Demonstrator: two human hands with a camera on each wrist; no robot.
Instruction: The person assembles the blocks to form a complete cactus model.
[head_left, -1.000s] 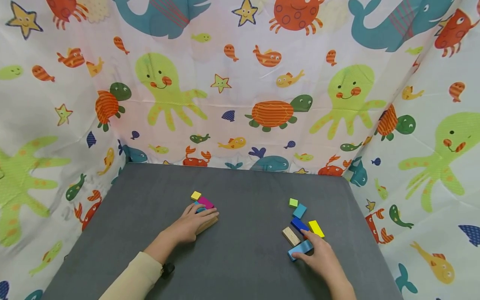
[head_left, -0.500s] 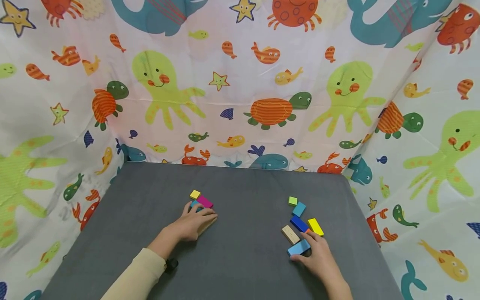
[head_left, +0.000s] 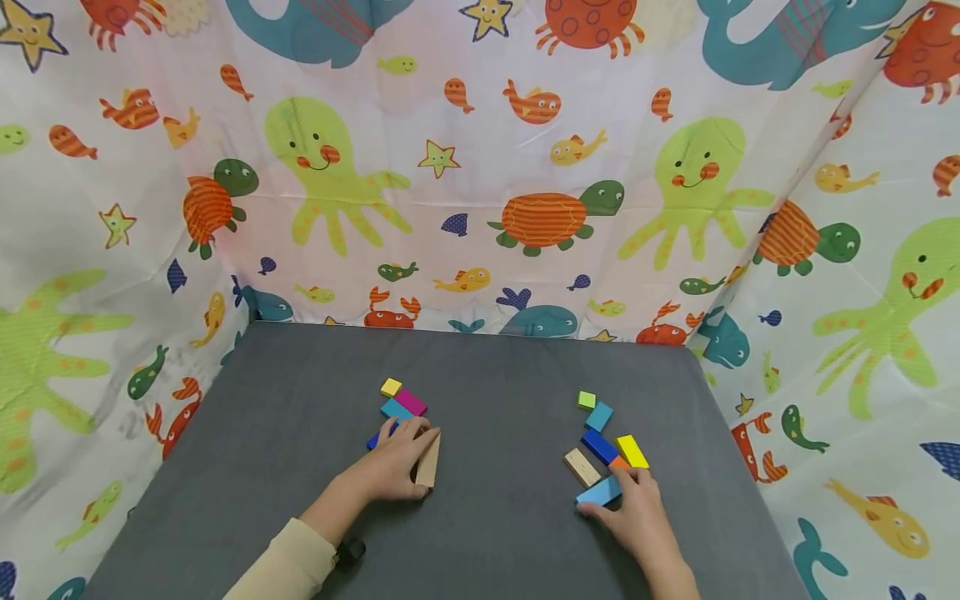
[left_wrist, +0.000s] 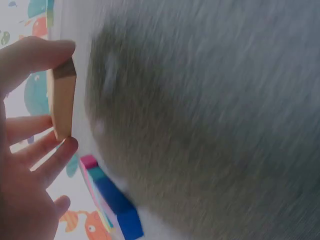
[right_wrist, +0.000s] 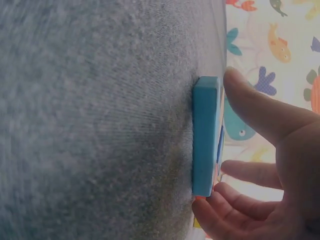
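My left hand (head_left: pixel 386 468) holds a plain wooden block (head_left: pixel 428 462) by its ends, thumb at the near end and fingers at the far one. Just beyond that hand lie a teal block (head_left: pixel 395 409), a magenta block (head_left: pixel 411 402) and a yellow cube (head_left: pixel 391 387); a dark blue block (left_wrist: pixel 115 197) is partly hidden by the fingers in the head view. On the right, a light blue block (head_left: pixel 598 492) lies between the thumb and fingertips of my right hand (head_left: pixel 637 510), gripped at its ends. It sits against another wooden block (head_left: pixel 582 467) and an orange block (head_left: pixel 619 463).
Beyond the right hand, a dark blue block (head_left: pixel 600 447), a yellow block (head_left: pixel 632 451), a blue block (head_left: pixel 599 416) and a green cube (head_left: pixel 587 400) lie close together. Both groups are on a grey table (head_left: pixel 495 417), with a sea-animal curtain (head_left: pixel 465 167) around it.
My left hand has drawn nearer and turned the wooden block more upright in the head view, uncovering the teal and dark blue blocks. The light blue block has shifted slightly up against its neighbours.
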